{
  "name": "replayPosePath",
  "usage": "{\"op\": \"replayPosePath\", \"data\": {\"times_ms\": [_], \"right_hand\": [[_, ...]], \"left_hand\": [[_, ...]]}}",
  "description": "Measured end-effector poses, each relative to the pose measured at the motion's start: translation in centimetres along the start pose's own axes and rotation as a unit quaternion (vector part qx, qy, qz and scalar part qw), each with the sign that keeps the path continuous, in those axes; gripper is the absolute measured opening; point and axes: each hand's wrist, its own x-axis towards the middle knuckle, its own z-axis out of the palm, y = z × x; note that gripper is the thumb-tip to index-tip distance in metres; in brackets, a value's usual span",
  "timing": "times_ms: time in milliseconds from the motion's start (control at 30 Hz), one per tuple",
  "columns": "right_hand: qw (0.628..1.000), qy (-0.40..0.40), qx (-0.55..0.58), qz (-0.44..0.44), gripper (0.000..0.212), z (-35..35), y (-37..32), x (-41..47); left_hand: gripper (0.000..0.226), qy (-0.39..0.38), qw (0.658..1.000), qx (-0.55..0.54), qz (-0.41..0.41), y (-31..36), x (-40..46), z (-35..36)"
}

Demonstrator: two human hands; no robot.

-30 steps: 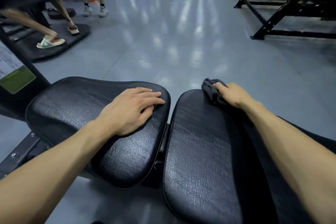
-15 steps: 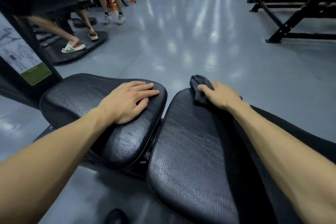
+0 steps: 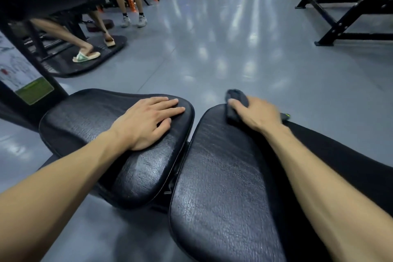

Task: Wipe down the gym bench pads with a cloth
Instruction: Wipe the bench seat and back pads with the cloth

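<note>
From the head camera, two black pads sit side by side. The left hand (image 3: 146,122) lies flat on the left pad (image 3: 89,117), fingers straight and close together. The right hand (image 3: 258,115) presses a dark cloth (image 3: 235,102) on the far end of the right pad (image 3: 223,187). Its fingers look a bit blurry, maybe curled around the cloth. Other people's feet stand on the gray floor (image 3: 223,49).

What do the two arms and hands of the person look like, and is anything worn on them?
Both forearms are bare, with no sleeves in view. The left hand shows no ring, watch, band or glove, and its fingers have short nails. The right hand is also ungloved, though it is slightly blurred, so small details cannot be told.
</note>
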Motion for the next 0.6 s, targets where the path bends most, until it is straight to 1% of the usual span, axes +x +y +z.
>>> {"op": "replayPosePath", "data": {"times_ms": [67, 133, 200, 233, 300, 333, 367, 433, 500, 533, 600], "right_hand": [[0.998, 0.033, 0.002, -0.054, 0.066, 0.4, -2.7, -0.7], [0.998, 0.01, 0.03, -0.059, 0.065, -0.1, -2.3, -1.2], [0.997, -0.029, 0.057, -0.033, 0.067, -1.1, 0.8, -1.6], [0.998, -0.036, 0.057, -0.014, 0.069, -1.4, 3.0, -1.7], [0.998, -0.031, 0.034, 0.038, 0.067, -2.1, 8.0, -2.6], [0.997, -0.027, 0.023, 0.067, 0.065, -2.5, 10.6, -3.3], [0.995, -0.026, 0.016, 0.095, 0.064, -2.8, 13.2, -4.1], [0.987, -0.036, 0.006, 0.154, 0.072, -4.0, 18.5, -6.3], [0.978, -0.039, -0.002, 0.205, 0.077, -5.2, 23.3, -8.9], [0.976, -0.038, -0.005, 0.216, 0.075, -5.6, 25.3, -10.1], [0.977, -0.046, -0.004, 0.209, 0.07, -6.2, 28.1, -11.8]], "left_hand": [[0.066, 0.004, 1.0, -0.005, 0.003, 0.2, 0.0, -0.2], [0.067, 0.005, 1.0, -0.022, -0.003, 0.4, -0.3, -0.3], [0.064, 0.014, 0.999, -0.033, -0.015, 0.8, -0.4, -0.2], [0.062, 0.019, 0.999, -0.034, -0.025, 1.1, -0.4, -0.2], [0.059, 0.033, 0.998, -0.034, -0.044, 2.3, 0.1, -0.3], [0.057, 0.044, 0.998, -0.036, -0.04, 3.2, 0.5, -0.4], [0.055, 0.053, 0.998, -0.041, -0.022, 4.5, 1.1, -0.5], [0.051, 0.059, 0.996, -0.05, 0.036, 8.2, 3.2, -0.3], [0.052, 0.046, 0.993, -0.06, 0.087, 12.8, 6.1, 0.4], [0.054, 0.032, 0.992, -0.062, 0.108, 15.1, 7.4, 0.9], [0.058, 0.003, 0.988, -0.045, 0.144, 18.8, 9.0, 2.4]]}}
